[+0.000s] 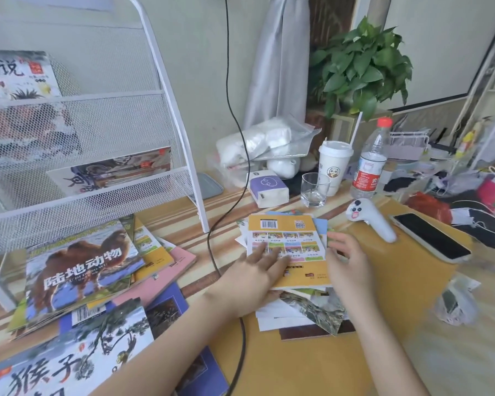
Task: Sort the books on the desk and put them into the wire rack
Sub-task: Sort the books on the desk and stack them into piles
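Observation:
A stack of thin books lies mid-desk, topped by a yellow back cover [290,224] with a barcode. My left hand [257,270] rests flat on that cover, fingers spread. My right hand [345,258] touches the stack's right edge, fingers apart. To the left lies a second pile with a camel book [80,264] on top and a monkey book [69,355] nearest me. The white wire rack [97,132] stands at the back left, with one book [17,74] in an upper tier and another [112,170] in a lower tier.
A black cable [212,252] runs down the desk between the two piles. Behind the stack stand a glass [315,190], a lidded cup [333,164], a water bottle [370,164] and a tissue pack [269,188]. A white controller [369,217] and a phone [432,237] lie at right.

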Tool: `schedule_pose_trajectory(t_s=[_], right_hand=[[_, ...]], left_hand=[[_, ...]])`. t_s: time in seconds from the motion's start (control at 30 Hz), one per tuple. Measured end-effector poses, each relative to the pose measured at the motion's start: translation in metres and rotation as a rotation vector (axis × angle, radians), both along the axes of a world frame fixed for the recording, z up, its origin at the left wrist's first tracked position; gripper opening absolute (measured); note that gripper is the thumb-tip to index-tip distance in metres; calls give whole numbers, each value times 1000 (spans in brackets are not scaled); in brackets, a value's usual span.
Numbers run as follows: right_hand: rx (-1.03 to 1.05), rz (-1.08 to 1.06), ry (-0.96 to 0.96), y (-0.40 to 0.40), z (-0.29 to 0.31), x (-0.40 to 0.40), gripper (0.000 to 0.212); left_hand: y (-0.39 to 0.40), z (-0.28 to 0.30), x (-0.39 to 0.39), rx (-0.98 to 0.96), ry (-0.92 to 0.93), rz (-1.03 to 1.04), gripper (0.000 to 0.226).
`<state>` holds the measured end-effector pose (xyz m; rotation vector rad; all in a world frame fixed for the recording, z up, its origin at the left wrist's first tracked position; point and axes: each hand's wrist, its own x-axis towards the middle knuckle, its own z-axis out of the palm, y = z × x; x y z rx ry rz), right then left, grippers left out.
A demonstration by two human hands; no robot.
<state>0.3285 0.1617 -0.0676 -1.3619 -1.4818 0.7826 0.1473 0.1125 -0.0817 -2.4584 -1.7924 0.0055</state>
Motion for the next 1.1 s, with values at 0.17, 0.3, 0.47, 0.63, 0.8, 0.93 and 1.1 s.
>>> schedule_pose_trajectory(t_s=[0.17, 0.3, 0.47, 0.63, 0.8, 0.93, 1.1], right_hand=[[31, 159, 115, 8, -3, 14, 48], [292, 450, -337, 17, 13, 26, 83], [211, 573, -172, 32, 47, 4, 44], [281, 440, 133, 37, 69, 1, 30], [231, 431, 261, 43, 80, 12, 19], [26, 536, 163, 49, 62, 14, 56], [47, 470, 299, 51, 50, 10, 39]], left_hand=[[-3, 20, -11, 22, -54, -49, 52], [-8, 66, -19, 170, -74, 16, 44], [-10, 112, -21, 389, -136, -72, 26], [2, 119, -31, 675, -794, 107, 42], [11, 108, -5, 241, -1304, 130, 22], [10, 88, 5, 169, -1382, 198, 26], [18, 60, -6, 15, -1298, 195, 24]])
